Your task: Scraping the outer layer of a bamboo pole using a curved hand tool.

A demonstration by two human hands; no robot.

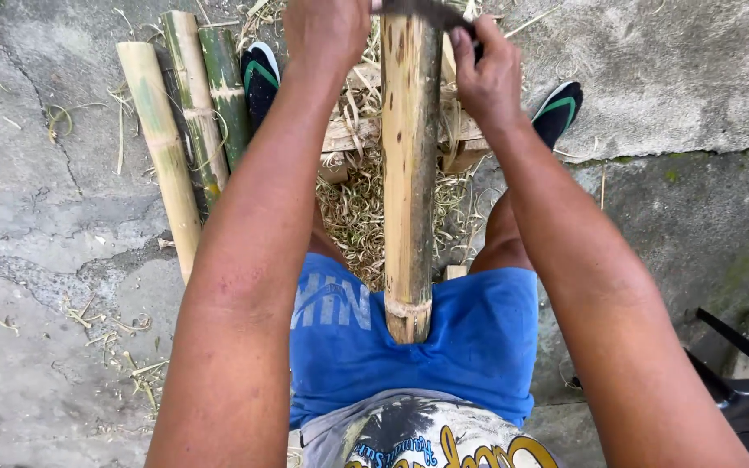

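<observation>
Head view. Item: bamboo pole (409,173), braced between my thighs, butt against my blue shorts (478,338) so it cannot slip, far end out over the wooden block (465,143). My right hand (487,74), fingers clenched on a dark blade (431,10) laid across the pole's top; left hand (327,30) closed at the blade's other end, its hold cut off by the frame. Spare bamboo lengths (184,130) on the concrete floor (45,303), leftward, within reach. Shavings (353,208) heaped underfoot.
</observation>
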